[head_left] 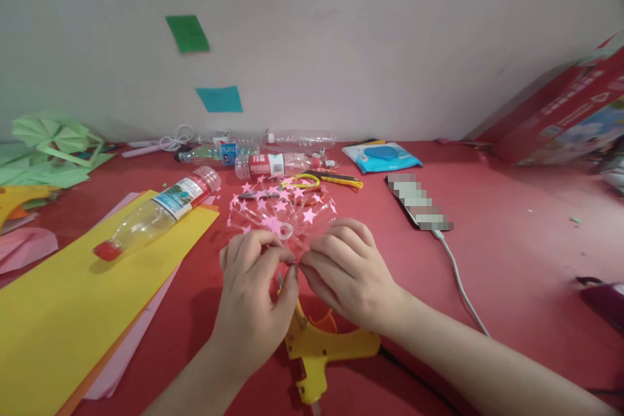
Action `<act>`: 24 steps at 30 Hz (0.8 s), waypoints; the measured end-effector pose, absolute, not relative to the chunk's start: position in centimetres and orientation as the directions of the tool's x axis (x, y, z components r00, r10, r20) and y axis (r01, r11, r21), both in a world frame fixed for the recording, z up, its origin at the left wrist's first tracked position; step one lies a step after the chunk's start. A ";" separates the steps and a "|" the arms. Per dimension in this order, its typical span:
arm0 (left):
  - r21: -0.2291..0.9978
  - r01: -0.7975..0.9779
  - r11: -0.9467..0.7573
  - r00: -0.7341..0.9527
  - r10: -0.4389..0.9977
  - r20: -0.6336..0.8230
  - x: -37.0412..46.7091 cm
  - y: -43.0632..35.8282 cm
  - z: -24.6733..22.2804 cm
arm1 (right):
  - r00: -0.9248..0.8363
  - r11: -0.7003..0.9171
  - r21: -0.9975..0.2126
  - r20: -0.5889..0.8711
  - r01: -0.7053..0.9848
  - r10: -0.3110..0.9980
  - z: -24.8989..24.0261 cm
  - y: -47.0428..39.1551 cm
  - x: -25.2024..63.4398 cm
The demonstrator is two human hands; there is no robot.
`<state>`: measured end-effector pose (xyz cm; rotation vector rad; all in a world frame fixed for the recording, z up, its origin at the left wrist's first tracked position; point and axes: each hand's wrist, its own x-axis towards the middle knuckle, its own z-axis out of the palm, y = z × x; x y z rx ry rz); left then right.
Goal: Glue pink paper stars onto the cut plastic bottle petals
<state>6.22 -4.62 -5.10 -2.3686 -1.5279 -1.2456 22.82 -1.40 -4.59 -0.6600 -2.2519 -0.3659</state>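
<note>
My left hand (258, 296) and my right hand (348, 270) meet at the fingertips in the middle of the view. Both are closed in a pinch, and whatever lies between them is too small to name. Just beyond the fingers stands a clear plastic piece cut into strips (285, 230), with pink stars (281, 207) on it. Beneath my hands a yellow hot glue gun (336, 344) lies on its side, its nozzle partly hidden by my left hand.
Left, a plastic bottle (146, 218) rests on yellow paper (92, 302). Behind are more bottles (273, 165), yellow-handled scissors (307, 181), a yellow cutter (341, 179) and a wipes pack (383, 157). A phone (414, 201) with a white cable (458, 273) lies on the red table (526, 273); a red box (560, 110) stands right.
</note>
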 end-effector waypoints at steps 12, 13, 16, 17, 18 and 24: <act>0.248 0.820 -0.515 0.237 0.702 0.672 6.3 -4.3 -5.8 | -0.565 0.809 0.050 0.741 0.585 0.363 -4.4 -1.5 22.7; 0.248 0.820 -0.515 0.237 0.701 0.673 6.3 -4.3 -5.7 | -0.563 0.808 0.049 0.742 0.588 0.365 -4.4 -1.5 22.7; 0.279 0.810 -0.516 0.226 0.713 0.664 6.3 -4.4 -5.6 | -0.559 0.801 0.048 0.741 0.596 0.372 -4.5 -1.5 22.7; 0.290 0.806 -0.516 0.223 0.719 0.658 6.3 -4.4 -5.6 | -0.559 0.800 0.048 0.741 0.598 0.373 -4.6 -1.5 22.7; 0.299 0.803 -0.515 0.224 0.726 0.650 6.3 -4.4 -5.6 | -0.559 0.800 0.049 0.740 0.599 0.374 -4.6 -1.5 22.7; 0.278 0.816 -0.507 0.228 0.723 0.652 6.4 -4.2 -5.8 | -0.558 0.786 0.042 0.727 0.617 0.399 -4.6 -1.5 22.6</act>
